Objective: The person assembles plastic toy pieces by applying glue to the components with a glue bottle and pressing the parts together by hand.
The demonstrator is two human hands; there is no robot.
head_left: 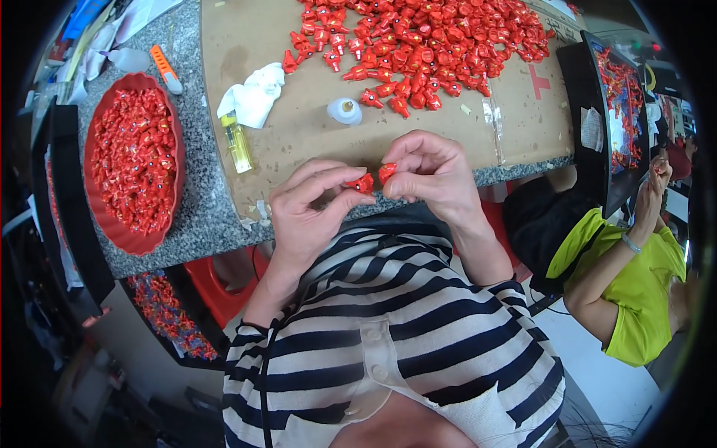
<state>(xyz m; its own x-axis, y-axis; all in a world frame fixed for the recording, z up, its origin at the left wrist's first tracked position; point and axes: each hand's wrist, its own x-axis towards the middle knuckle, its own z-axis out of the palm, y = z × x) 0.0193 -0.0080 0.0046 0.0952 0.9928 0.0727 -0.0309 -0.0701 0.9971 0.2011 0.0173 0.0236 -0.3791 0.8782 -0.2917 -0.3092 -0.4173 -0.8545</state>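
My left hand (308, 207) pinches a small red plastic piece (362, 183) with dark and yellow marks between thumb and fingertips. Close beside it, my right hand (437, 179) grips another small red piece (387, 172), a rounded one. A narrow gap shows between the two pieces, above the near edge of the table. Just beyond my hands stands a small white squeeze bottle (345, 111) with a tip. Further off, a large heap of red figure pieces (441, 45) is spread over a cardboard sheet (299, 142).
A red scalloped tray (177, 187) full of small red pieces sits at the left. Around it lie an orange cutter (166, 69), a yellow lighter (237, 145) and crumpled white tissue (258, 95). At the right, a co-worker in a lime-green top (635, 291) sits beside a black bin (590, 112).
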